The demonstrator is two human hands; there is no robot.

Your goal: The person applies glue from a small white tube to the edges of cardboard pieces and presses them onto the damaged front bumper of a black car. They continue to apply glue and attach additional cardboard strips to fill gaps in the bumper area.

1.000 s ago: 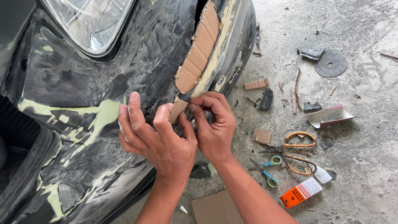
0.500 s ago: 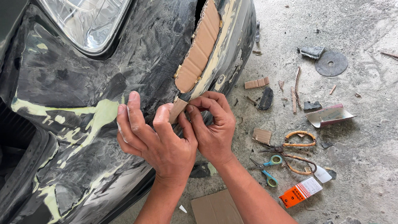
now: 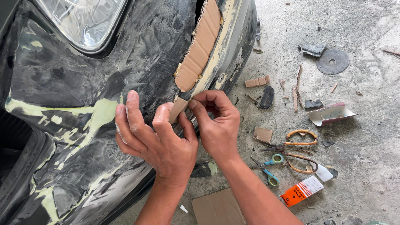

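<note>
A black car bumper (image 3: 75,83) smeared with pale yellow filler fills the left of the view, a headlight (image 3: 79,21) at its top. A long gap in the bumper is covered by a strip of brown cardboard (image 3: 198,54). Just under that strip, my left hand (image 3: 156,139) and my right hand (image 3: 216,125) pinch a small cardboard piece (image 3: 178,109) against the bumper. My left fingers are spread on the bumper surface; my right fingers curl around the piece's upper edge.
On the concrete floor to the right lie scissors with teal handles (image 3: 271,166), rusty shears (image 3: 298,150), an orange and white box (image 3: 302,191), cardboard scraps (image 3: 257,81), a flat cardboard sheet (image 3: 216,208), a grey disc (image 3: 332,61) and a folded paper tray (image 3: 331,113).
Both hands stay at the same spot on the bumper; the fingers have shifted only slightly on the small cardboard piece.
</note>
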